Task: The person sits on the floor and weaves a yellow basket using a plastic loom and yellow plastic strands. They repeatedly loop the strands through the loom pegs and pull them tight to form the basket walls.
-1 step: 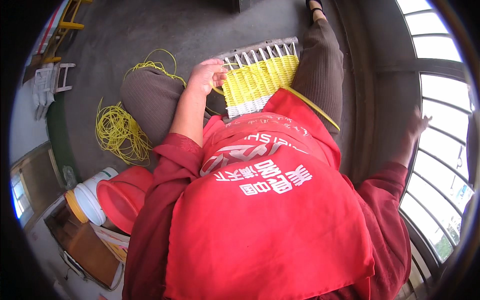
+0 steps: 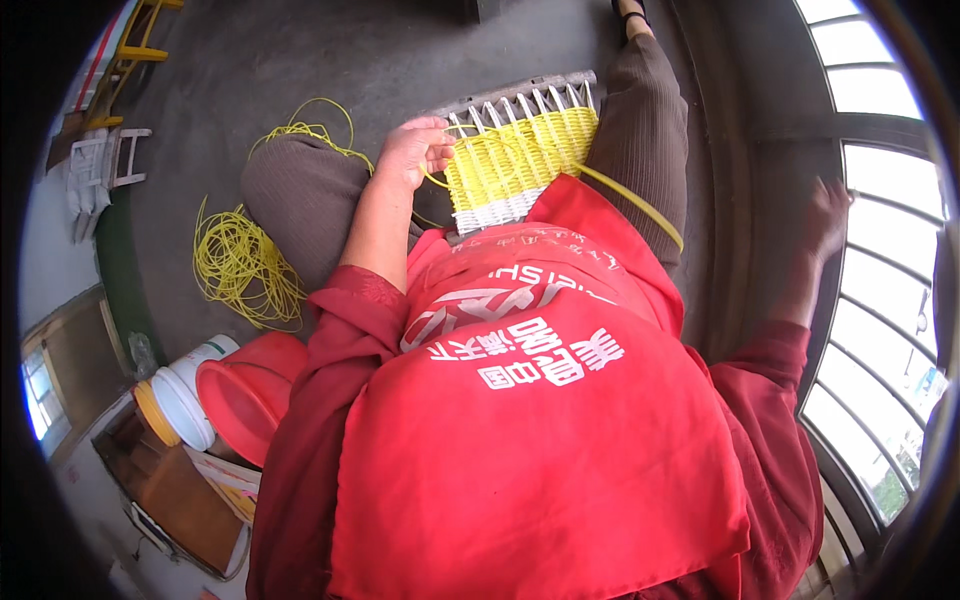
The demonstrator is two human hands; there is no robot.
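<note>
Gripping the left edge of a yellow-and-white woven panel (image 2: 520,160) with the left hand (image 2: 416,153), fingers curled right at the margin! Swinging wide over to the right: stretching out the right hand (image 2: 828,215), blurred, near the barred window (image 2: 885,300), well apart from the panel. Between the hands, spotting a yellow strip (image 2: 640,207) across the thigh; left of the left hand, seeing tangled yellow cord (image 2: 232,265) on the floor (image 2: 240,80).

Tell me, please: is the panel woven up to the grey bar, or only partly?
Only partly: the yellow weave stops short of the grey bar, and bare white strips show between them.
</note>
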